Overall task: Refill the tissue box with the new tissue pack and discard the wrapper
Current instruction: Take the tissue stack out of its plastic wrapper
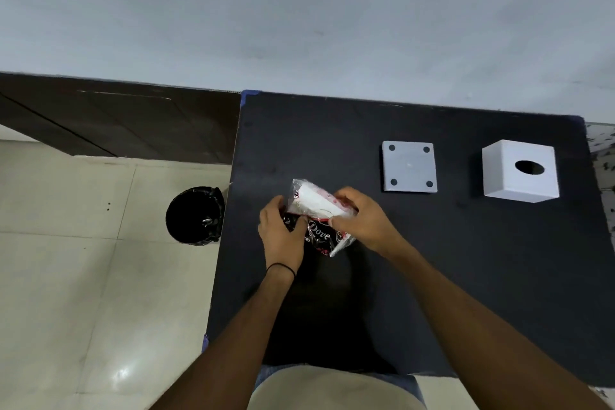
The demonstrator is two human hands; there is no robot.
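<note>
Both hands hold the tissue pack (316, 210) over the dark surface (432, 260). The left hand (281, 233) has its grip closed on the dark printed wrapper (319, 238), where "Dove" reads in white script. The right hand (361, 218) pinches the white tissues at the open end. The white tissue box (519, 173) and its base plate (409, 166) sit well apart to the right; a black-lined bin (195, 215) stands on the floor.

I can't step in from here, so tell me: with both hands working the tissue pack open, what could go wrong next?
1. The left hand and right hand grip the tissue pack above the table; a hard pull may spill the tissues.
2. The bin stands on the floor beyond the table's left edge, so a tossed wrapper might miss.
3. The tissue box stands apart from its base plate.
</note>
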